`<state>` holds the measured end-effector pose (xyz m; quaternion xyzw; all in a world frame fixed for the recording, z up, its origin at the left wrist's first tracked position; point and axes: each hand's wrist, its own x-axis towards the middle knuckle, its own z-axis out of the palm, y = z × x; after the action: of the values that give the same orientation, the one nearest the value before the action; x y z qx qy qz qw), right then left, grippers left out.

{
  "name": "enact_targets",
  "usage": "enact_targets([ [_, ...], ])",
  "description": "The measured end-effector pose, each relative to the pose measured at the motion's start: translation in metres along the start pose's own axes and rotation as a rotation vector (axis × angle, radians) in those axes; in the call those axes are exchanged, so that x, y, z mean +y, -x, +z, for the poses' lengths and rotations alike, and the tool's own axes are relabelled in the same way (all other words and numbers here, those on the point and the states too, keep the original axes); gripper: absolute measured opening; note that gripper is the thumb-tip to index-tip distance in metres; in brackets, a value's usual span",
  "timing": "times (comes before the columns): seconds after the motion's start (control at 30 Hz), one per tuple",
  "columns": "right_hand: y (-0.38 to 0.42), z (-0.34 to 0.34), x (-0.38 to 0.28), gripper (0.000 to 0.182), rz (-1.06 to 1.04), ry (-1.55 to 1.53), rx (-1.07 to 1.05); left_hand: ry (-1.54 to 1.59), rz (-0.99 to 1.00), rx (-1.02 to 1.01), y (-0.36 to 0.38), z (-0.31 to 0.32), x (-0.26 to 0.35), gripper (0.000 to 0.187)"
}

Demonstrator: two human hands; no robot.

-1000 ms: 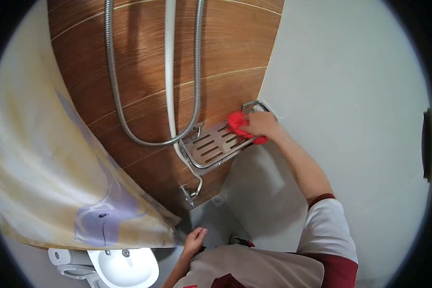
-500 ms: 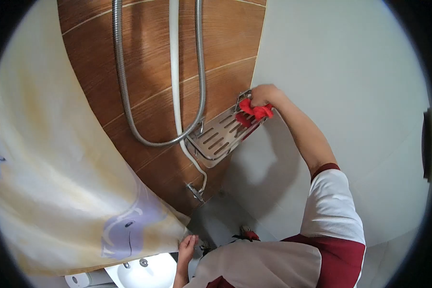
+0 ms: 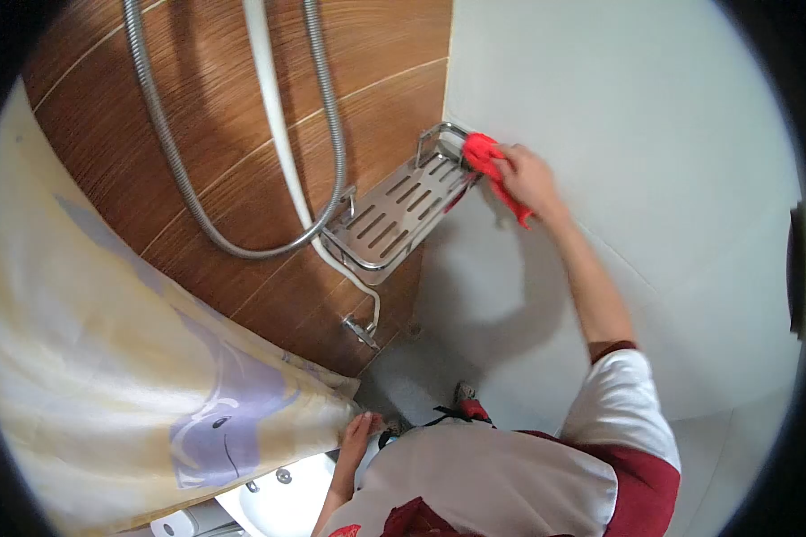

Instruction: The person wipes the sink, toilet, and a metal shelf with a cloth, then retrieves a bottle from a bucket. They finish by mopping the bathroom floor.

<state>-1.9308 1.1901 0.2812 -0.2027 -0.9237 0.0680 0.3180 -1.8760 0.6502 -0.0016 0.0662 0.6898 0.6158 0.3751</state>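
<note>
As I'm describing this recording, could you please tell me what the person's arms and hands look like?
The right hand and left hand are bare, without gloves. The right arm has a short white sleeve with a dark red band at its hem and dark red fabric towards the shoulder. No left sleeve shows.

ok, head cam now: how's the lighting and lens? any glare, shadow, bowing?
Head view: black vignette in the corners; seams on the wood-look wall bow; soft shadow on the pale wall, below the metal shelf; sheen on the shower curtain; red cloth vivid, fine detail hard to read; right hand without heavy blur.
</note>
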Motion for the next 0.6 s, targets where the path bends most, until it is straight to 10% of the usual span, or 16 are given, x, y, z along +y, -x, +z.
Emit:
enact_targets([
  [0.17,0.110,0.110,-0.156,0.036,0.284,-0.840,0.442,-0.013,0.061,-0.208,-0.047,0.022,0.028,0.040],
  [0.6,0.110,0.087,-0.088,0.024,-0.131,-0.483,0.202,-0.082,-0.009,-0.021,-0.007,-0.004,0.036,0.039],
])
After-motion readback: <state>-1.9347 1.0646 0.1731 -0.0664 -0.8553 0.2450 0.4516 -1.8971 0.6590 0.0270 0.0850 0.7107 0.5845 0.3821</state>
